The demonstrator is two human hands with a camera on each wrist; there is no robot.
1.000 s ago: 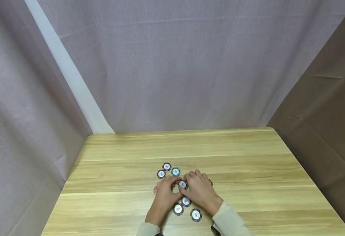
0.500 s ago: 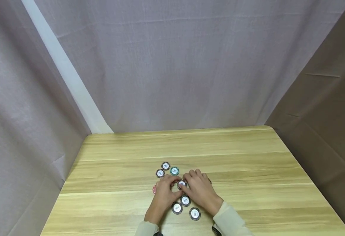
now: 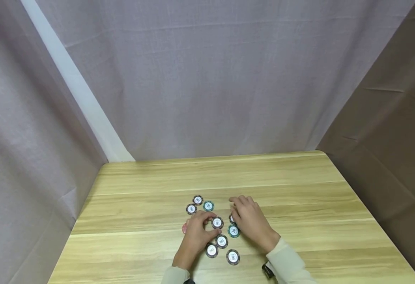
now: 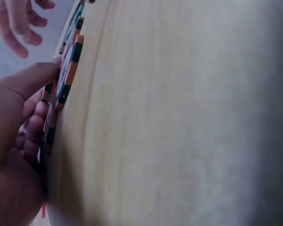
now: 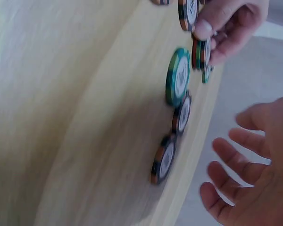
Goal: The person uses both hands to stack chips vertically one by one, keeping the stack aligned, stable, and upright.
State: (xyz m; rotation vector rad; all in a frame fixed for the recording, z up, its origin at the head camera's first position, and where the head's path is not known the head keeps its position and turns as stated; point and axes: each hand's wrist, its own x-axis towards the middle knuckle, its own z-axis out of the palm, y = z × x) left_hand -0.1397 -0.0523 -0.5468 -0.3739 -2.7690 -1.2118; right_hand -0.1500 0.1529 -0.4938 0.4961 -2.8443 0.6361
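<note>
We are pinching a black poker chip (image 3: 217,222) with our left hand (image 3: 195,234) on the wooden table (image 3: 300,205). At three o'clock of it, our right hand (image 3: 251,223) is hovering with fingers spread, holding nothing, above a green poker chip (image 3: 233,231).

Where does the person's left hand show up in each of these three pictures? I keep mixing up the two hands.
Head view: the left hand is low in the centre, left of the right hand.
Left wrist view: it fills the lower left edge.
Right wrist view: it is in the top right corner.
Shared landmark: the black chip that its thumb and finger pinch, seen edge-on in both wrist views.
</note>
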